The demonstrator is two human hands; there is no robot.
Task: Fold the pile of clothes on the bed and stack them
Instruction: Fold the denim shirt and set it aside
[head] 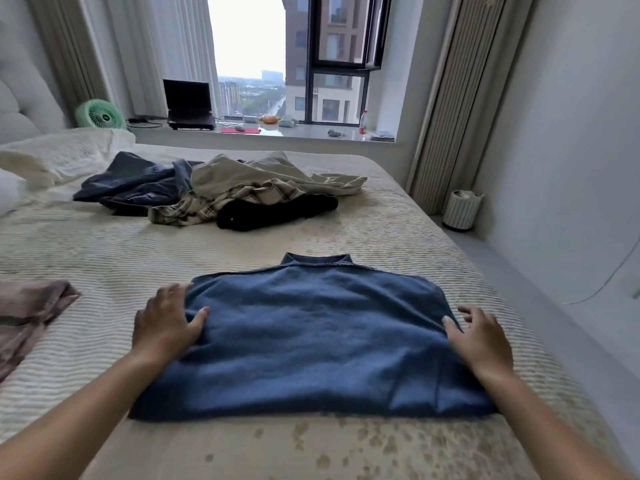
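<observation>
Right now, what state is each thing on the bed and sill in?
Blue shirt: flat, sides folded in, collar away from the person.
Left hand: open, fingers resting on the shirt's left edge.
Right hand: open, at the shirt's right edge.
Pile: unfolded, heaped at the far side.
Pink cloth: crumpled, at the left edge.
Laptop: open, screen dark.
Window: open.

Open cream ribbed bedspread (104, 244) runs all round the flat blue denim shirt (311, 337), wide on its far side. Beyond that strip lies a crumpled clothes pile (214, 188); left of the shirt, a bunched pink garment (27, 313) lies near the edge.
</observation>
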